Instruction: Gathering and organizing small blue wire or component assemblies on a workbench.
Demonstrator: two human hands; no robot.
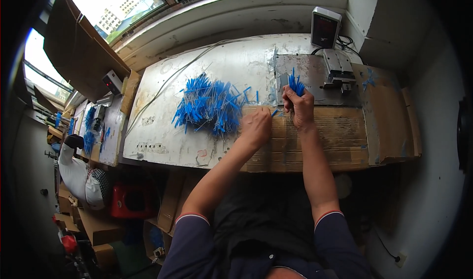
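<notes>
A small bundle of blue wire pieces (296, 85) is gripped upright in the right hand (298, 106), with the fingers curled and pressed together around its lower part, so that only the blue tips are seen fanning out above the fist. The left hand (256, 127) is laid knuckles-up on the cardboard sheet (340, 141), at about eight o'clock from the right hand and just beside it; its fingers are bent under, and a single blue wire piece (274, 113) is seen at its fingertips, though whether it is pinched or merely touched cannot be told.

A loose heap of blue wire pieces (209, 105) is spread on the scratched white worktop (162, 131), at about ten o'clock from the left hand and near it. A few stray pieces are scattered between the heap and the hands.

At one o'clock from the right hand, a small metal fixture (338, 69) is mounted on a grey metal plate (308, 82), and a dark box with a display (324, 27) is stood behind it, near the wall.

At nine o'clock, well apart from the worktop, another person in a white sleeve (74, 173) is seen at a neighbouring bench (111, 131), where more blue wire pieces (89, 131) are lying.
</notes>
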